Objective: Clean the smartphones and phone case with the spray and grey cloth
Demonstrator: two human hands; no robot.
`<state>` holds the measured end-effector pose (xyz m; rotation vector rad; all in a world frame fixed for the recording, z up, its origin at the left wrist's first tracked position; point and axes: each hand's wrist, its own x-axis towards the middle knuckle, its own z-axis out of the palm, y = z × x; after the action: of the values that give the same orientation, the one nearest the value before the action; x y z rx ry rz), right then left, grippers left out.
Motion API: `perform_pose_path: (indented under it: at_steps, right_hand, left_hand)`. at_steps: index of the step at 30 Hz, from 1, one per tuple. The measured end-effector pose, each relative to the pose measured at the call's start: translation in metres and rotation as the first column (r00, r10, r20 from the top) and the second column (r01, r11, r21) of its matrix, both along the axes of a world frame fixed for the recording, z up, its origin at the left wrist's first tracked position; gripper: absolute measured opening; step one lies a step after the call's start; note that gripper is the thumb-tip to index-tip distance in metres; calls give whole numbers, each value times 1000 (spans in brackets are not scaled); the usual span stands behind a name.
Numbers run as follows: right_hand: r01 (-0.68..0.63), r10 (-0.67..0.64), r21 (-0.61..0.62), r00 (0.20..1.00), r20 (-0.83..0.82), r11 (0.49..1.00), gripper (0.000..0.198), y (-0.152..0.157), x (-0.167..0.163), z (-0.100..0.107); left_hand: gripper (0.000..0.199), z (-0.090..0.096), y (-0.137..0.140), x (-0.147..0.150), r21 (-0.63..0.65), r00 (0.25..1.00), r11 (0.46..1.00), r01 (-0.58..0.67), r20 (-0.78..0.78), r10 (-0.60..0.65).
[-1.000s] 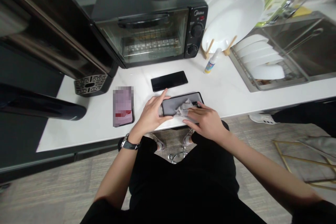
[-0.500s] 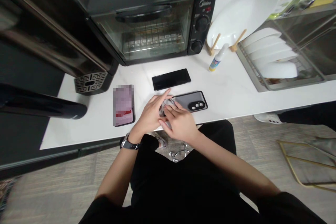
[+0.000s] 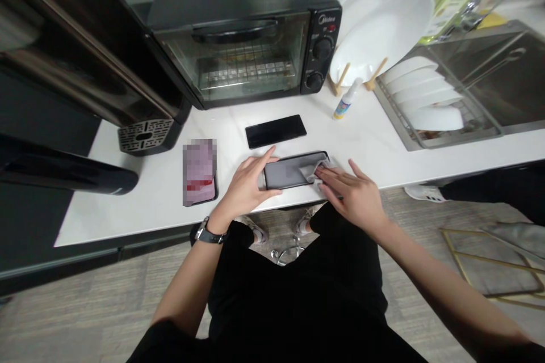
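A phone case (image 3: 285, 172) with a black rim and a greyish clear back lies flat on the white counter. My left hand (image 3: 246, 188) grips its left end, thumb on the near edge and fingers on the far edge. On the case's right end my right hand (image 3: 356, 195) presses a crumpled white wipe (image 3: 313, 171) under its fingertips, covering the camera cutouts. Just beyond the case lies a dark phone (image 3: 276, 131), screen dark and apart from both hands. Another phone (image 3: 200, 170) with a blurred-out pinkish screen rests left of my left hand.
A small spray bottle (image 3: 343, 106) stands at the back right. Behind are a black toaster oven (image 3: 251, 57), plates (image 3: 378, 34) in a wooden rack, and a sink basket (image 3: 430, 139) with bowls. A dark dispenser (image 3: 145, 136) stands left. Another person's leg (image 3: 489, 190) shows at right.
My right hand has slid the wipe rightward from the case's left end to its right end. My left hand stays at the left end. The view has shifted slightly.
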<state>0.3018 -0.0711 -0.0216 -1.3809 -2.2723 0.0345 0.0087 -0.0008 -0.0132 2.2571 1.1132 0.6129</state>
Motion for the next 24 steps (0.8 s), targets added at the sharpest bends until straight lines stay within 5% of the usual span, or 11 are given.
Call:
perform_pose_path:
  at_steps: [4,8,14,19,24]
  right_hand:
    - [77,-78,24,996,52,997,49,4,-5,-7]
    - [161,-160,33,987,-15,986,59,23,-52,-10]
    - [-137,132,-50,986,-98,989,49,26,-117,-9]
    - [-215,197,-99,967,-162,972,40,10,-83,0]
    - [-82,75,-95,995,-72,992,37,9,-20,5]
  left_hand:
    - [112,1,1,1,-13,1000,1000,7,-5,-7]
    - [110,-2,4,1,1,1000,1000,11,5,-11]
    - [92,-5,2,-3,28,999,999,30,40,-31]
    - [107,-5,-3,-2,32,1000,999,-17,-3,17]
    - [113,-4,-1,0,19,1000,1000,-17,1,17]
